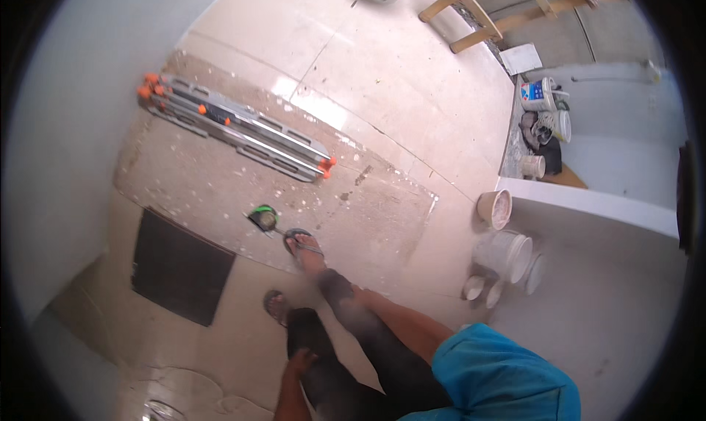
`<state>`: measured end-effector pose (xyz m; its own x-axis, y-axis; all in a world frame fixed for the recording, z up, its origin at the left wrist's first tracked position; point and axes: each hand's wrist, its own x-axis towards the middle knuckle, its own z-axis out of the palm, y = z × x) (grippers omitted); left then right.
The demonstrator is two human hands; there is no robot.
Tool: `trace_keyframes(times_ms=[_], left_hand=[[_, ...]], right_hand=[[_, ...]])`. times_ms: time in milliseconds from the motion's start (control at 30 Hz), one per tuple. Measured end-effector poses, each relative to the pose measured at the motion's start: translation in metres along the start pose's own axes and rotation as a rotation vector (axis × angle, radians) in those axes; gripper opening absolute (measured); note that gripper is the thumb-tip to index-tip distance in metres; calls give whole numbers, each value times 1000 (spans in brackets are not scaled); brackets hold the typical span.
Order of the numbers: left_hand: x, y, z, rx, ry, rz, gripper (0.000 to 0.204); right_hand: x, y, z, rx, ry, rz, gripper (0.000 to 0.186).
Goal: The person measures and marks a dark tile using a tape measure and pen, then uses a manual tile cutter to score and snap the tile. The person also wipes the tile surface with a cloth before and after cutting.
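Observation:
My left hand (301, 360) rests with curled fingers on the left leg of my black trousers (312, 333). My right hand (357, 297) is at my right knee, its fingers hazy and hard to make out. Just beyond my sandaled right foot (307, 248) a green-and-dark round object (265, 216) lies on a worn, speckled board (382, 215). A long grey manual tile cutter (243, 130) with orange end parts lies further forward on that board. A dark square tile (182, 266) lies to the left of my feet.
A white wall (66, 127) runs along the left. Buckets (496, 253) and a tub (493, 204) stand on the right, beside a white ledge (596, 208). More containers (537, 94) sit beyond it. A wooden frame (471, 16) is at the top right, cables (198, 377) lie at lower left.

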<state>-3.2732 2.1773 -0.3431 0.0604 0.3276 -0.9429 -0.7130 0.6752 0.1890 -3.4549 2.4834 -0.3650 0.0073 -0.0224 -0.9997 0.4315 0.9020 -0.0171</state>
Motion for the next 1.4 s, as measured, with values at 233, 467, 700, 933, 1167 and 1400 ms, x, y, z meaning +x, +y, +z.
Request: trace_keyframes(times_ms=[233, 467, 700, 933, 1167, 1400], left_hand=[[-246, 80, 33, -181, 281, -6, 75], [-426, 133, 101, -120, 225, -38, 60], [-498, 279, 153, -207, 698, -78, 40], [-430, 552, 196, 1589, 634, 424, 25], [-394, 945, 351, 715, 720, 486, 32], [-322, 1129, 290, 835, 841, 615, 35]], right_hand=[[-105, 75, 100, 179, 35, -282, 86], [-434, 172, 39, 529, 189, -116, 113], [-554, 365, -57, 548, 184, 25, 103], [-560, 571, -165, 660, 204, -261, 88], [-648, 705, -346, 529, -17, -401, 76], [-617, 744, -496, 681, 92, -363, 68]])
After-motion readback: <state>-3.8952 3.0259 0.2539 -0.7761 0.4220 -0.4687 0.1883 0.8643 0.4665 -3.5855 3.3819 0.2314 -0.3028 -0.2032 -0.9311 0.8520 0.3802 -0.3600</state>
